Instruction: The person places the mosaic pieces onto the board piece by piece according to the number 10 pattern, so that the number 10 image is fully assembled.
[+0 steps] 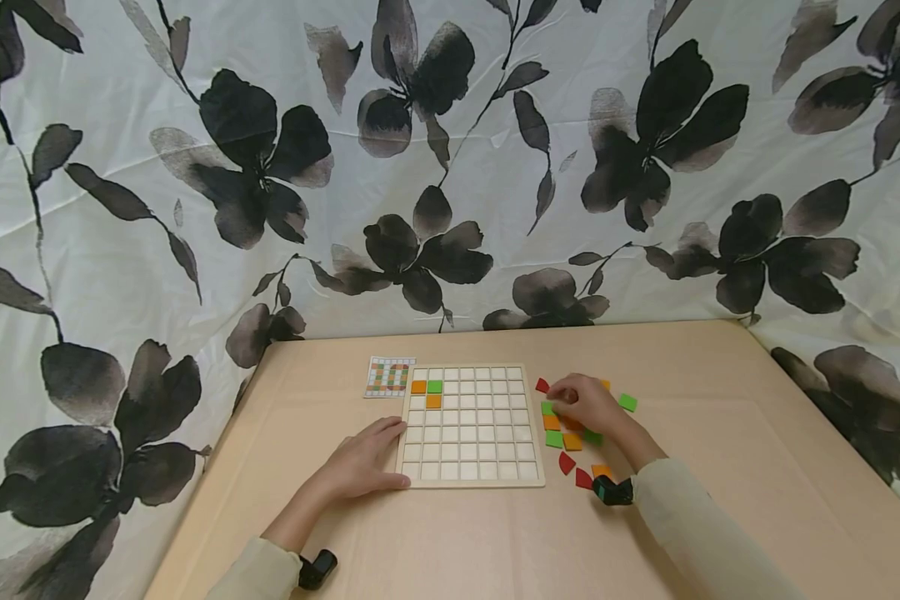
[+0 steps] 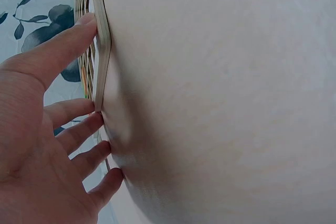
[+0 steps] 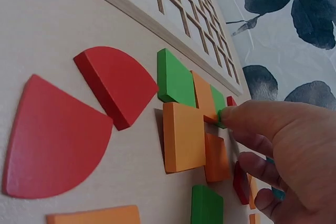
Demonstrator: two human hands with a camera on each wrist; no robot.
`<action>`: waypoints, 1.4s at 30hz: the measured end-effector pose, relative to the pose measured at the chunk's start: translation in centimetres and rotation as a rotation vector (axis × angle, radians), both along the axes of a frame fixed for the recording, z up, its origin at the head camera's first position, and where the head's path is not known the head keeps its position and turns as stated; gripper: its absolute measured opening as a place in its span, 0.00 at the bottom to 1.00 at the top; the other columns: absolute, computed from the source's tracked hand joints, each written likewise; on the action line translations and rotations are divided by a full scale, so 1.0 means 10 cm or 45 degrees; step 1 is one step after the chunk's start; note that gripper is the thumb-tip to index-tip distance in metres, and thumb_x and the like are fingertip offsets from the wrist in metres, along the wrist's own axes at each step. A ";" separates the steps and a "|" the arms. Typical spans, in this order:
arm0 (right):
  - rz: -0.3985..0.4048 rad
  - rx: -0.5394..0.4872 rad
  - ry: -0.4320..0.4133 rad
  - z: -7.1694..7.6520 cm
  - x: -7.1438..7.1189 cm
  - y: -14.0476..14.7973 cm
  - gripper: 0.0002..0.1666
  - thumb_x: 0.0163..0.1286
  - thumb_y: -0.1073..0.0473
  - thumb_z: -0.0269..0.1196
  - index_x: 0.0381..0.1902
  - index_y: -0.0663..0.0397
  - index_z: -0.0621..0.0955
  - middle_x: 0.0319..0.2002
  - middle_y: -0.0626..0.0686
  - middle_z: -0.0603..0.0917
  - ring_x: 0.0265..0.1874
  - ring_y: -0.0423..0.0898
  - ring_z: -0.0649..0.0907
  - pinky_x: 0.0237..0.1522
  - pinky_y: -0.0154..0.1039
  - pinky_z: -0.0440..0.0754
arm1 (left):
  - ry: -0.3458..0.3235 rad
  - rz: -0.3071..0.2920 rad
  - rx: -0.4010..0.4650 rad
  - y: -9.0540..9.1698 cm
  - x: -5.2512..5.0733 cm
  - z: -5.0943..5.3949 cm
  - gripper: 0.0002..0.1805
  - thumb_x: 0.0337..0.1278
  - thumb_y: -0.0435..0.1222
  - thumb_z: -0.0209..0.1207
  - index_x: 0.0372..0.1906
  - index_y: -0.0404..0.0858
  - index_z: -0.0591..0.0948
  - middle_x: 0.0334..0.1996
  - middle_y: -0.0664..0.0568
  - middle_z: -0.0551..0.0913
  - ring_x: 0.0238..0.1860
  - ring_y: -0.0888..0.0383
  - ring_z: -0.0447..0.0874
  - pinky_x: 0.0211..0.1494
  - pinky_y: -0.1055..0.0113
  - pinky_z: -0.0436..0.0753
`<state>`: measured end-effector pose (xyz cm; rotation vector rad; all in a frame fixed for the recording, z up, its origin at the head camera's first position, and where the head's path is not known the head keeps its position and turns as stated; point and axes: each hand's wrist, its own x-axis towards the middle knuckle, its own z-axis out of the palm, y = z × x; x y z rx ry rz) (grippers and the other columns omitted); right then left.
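A pale grid board (image 1: 471, 428) lies on the table, with two orange tiles (image 1: 418, 387) and a green tile (image 1: 435, 387) in its upper left cells. My left hand (image 1: 366, 460) rests at the board's left edge. In the left wrist view, the thumb and spread fingers of that hand (image 2: 47, 129) touch the board's side (image 2: 103, 51). Right of the board, my right hand (image 1: 588, 404) reaches over loose pieces. The right wrist view shows its thumb and fingertips (image 3: 231, 114) pinching a green square tile (image 3: 218, 99) among them; the far side of the grip is hidden.
A small pattern card (image 1: 387, 377) with coloured squares lies by the board's upper left corner. Red quarter-round pieces (image 3: 58, 140), orange tiles (image 3: 185, 137) and green tiles (image 3: 177, 78) lie scattered on the table (image 1: 480, 542). A floral cloth (image 1: 450, 167) hangs behind.
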<state>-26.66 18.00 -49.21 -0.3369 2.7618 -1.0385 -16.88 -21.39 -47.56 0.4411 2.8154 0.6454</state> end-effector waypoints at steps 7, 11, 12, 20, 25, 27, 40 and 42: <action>0.033 -0.010 -0.033 -0.02 0.01 0.00 0.13 0.60 0.64 0.67 0.44 0.49 0.85 0.35 0.51 0.78 0.34 0.48 0.72 0.31 0.36 0.73 | 0.004 -0.003 -0.002 0.00 0.00 0.00 0.48 0.43 0.54 0.71 0.70 0.40 0.68 0.72 0.48 0.64 0.72 0.46 0.63 0.66 0.39 0.67; 0.021 -0.009 -0.016 -0.02 0.01 0.01 0.13 0.61 0.63 0.67 0.44 0.50 0.85 0.35 0.51 0.77 0.35 0.48 0.72 0.32 0.36 0.73 | 0.001 -0.003 0.007 0.00 0.00 0.00 0.48 0.43 0.54 0.71 0.70 0.40 0.68 0.72 0.48 0.64 0.72 0.46 0.63 0.67 0.40 0.66; 0.021 -0.011 -0.012 -0.02 0.01 0.02 0.13 0.60 0.62 0.68 0.44 0.51 0.85 0.35 0.52 0.77 0.35 0.48 0.72 0.32 0.35 0.73 | 0.001 -0.004 0.010 0.00 0.00 0.00 0.48 0.43 0.54 0.71 0.70 0.40 0.68 0.72 0.48 0.64 0.72 0.46 0.63 0.67 0.40 0.66; 0.085 0.011 0.020 -0.01 0.00 0.04 0.15 0.58 0.60 0.70 0.45 0.51 0.85 0.36 0.51 0.78 0.33 0.47 0.71 0.32 0.37 0.70 | 0.003 -0.010 0.007 0.00 -0.01 0.00 0.48 0.43 0.54 0.71 0.70 0.40 0.67 0.72 0.48 0.64 0.72 0.46 0.62 0.67 0.39 0.66; 0.091 0.013 0.022 0.00 0.00 0.04 0.15 0.58 0.61 0.70 0.45 0.52 0.85 0.35 0.51 0.78 0.32 0.47 0.71 0.31 0.36 0.70 | 0.006 -0.015 0.007 0.00 -0.01 -0.01 0.48 0.43 0.55 0.71 0.70 0.40 0.67 0.72 0.48 0.64 0.72 0.45 0.62 0.67 0.39 0.66; 0.090 0.024 0.015 0.00 0.00 0.03 0.15 0.58 0.61 0.70 0.45 0.52 0.86 0.34 0.51 0.77 0.32 0.46 0.72 0.30 0.35 0.70 | 0.005 -0.014 0.008 0.00 -0.01 0.00 0.48 0.43 0.55 0.71 0.70 0.39 0.67 0.72 0.48 0.64 0.72 0.45 0.62 0.67 0.39 0.66; 0.077 0.141 0.046 -0.03 -0.03 -0.01 0.15 0.54 0.60 0.71 0.42 0.51 0.86 0.33 0.48 0.78 0.34 0.45 0.74 0.36 0.36 0.75 | 0.008 -0.008 0.014 0.00 0.00 -0.01 0.48 0.42 0.55 0.71 0.70 0.40 0.68 0.72 0.48 0.65 0.72 0.46 0.63 0.68 0.40 0.66; 0.076 0.145 0.055 -0.03 -0.02 -0.01 0.15 0.54 0.59 0.72 0.41 0.51 0.86 0.33 0.48 0.78 0.34 0.45 0.74 0.36 0.36 0.75 | 0.008 -0.007 0.012 0.00 0.00 -0.02 0.48 0.42 0.55 0.71 0.70 0.40 0.68 0.72 0.49 0.65 0.72 0.46 0.63 0.67 0.40 0.66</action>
